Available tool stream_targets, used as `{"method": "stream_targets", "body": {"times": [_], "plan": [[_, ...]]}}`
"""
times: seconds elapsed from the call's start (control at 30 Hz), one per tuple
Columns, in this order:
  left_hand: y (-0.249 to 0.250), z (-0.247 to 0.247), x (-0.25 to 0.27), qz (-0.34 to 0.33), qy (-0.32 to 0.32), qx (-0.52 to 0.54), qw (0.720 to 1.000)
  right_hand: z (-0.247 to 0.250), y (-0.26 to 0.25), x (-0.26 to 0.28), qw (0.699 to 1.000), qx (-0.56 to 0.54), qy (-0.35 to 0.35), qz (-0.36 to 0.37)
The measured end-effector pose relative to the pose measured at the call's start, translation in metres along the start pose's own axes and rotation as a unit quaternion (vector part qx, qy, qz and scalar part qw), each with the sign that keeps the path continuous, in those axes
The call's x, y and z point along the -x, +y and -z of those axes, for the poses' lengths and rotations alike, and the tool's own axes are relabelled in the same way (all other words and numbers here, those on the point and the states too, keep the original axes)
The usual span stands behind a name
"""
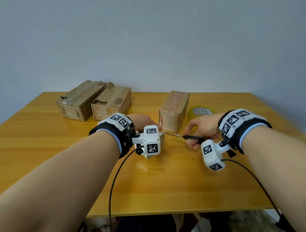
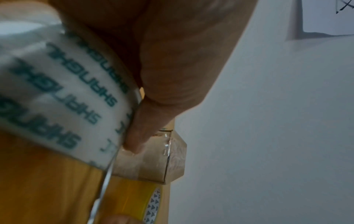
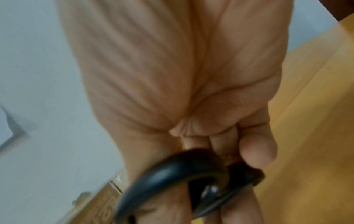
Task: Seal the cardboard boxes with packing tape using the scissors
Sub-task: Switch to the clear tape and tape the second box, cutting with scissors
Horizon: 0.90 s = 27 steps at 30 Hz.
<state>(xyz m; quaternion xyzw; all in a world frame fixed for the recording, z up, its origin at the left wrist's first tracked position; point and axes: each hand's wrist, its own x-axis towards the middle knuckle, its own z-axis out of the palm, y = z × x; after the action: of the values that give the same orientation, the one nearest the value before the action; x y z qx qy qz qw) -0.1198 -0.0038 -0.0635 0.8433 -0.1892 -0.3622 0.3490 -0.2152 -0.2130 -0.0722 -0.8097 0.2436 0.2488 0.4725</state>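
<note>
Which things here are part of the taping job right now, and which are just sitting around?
In use: printed tape roll held by left hand; scissors in right hand; nearest box.

Idle: yellow tape roll; two far boxes.

At centre frame the left hand point(image 1: 141, 121) sits mostly hidden behind its white wrist camera, while the right hand point(image 1: 202, 129) grips black-handled scissors point(image 1: 189, 137) whose blades point left toward it. Just above them a cardboard box point(image 1: 175, 110) stands on the wooden worktop point(image 1: 170, 183), with a yellowish tape roll point(image 1: 201, 111) beside its right; two worn boxes point(image 1: 94, 99) sit touching at upper left.
</note>
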Motion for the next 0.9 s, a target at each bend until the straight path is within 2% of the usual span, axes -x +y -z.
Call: {"method": "stream_targets", "body": {"times": [0.03, 0.1, 0.2, 0.27, 0.4, 0.53, 0.6, 0.7, 0.8, 0.9], "plan": [[-0.001, 0.004, 0.003, -0.001, 0.004, 0.029, 1.000, -0.005, 0.002, 0.001, 1.000, 0.019, 0.013, -0.005], [-0.001, 0.010, 0.009, -0.019, 0.012, 0.079, 0.997, -0.012, 0.003, 0.001, 0.990, 0.126, 0.066, -0.001], [0.000, 0.015, 0.018, -0.023, -0.037, 0.142, 0.989, -0.025, 0.001, 0.001, 0.947, 0.282, 0.154, 0.018], [0.001, 0.019, 0.021, -0.023, -0.056, 0.152, 0.987, -0.033, -0.002, -0.001, 0.933, 0.324, 0.157, 0.020], [0.001, 0.021, 0.025, -0.060, -0.029, 0.130, 0.989, -0.042, -0.008, 0.003, 0.910, 0.384, 0.155, 0.011], [-0.005, 0.023, 0.025, -0.067, -0.005, 0.182, 0.981, -0.041, -0.012, 0.009, 0.939, 0.302, 0.160, 0.024], [-0.006, 0.023, 0.026, -0.078, -0.004, 0.197, 0.977, -0.040, -0.020, 0.015, 0.960, 0.171, 0.203, 0.088], [-0.007, 0.022, 0.027, -0.100, 0.014, 0.189, 0.977, -0.041, -0.042, 0.023, 0.959, -0.007, 0.219, 0.181], [-0.006, 0.015, 0.027, -0.121, 0.004, 0.147, 0.982, -0.048, -0.056, 0.024, 0.956, -0.010, 0.214, 0.201], [-0.005, 0.010, 0.030, -0.129, 0.022, 0.116, 0.985, -0.054, -0.061, 0.019, 0.953, -0.048, 0.234, 0.183]]}}
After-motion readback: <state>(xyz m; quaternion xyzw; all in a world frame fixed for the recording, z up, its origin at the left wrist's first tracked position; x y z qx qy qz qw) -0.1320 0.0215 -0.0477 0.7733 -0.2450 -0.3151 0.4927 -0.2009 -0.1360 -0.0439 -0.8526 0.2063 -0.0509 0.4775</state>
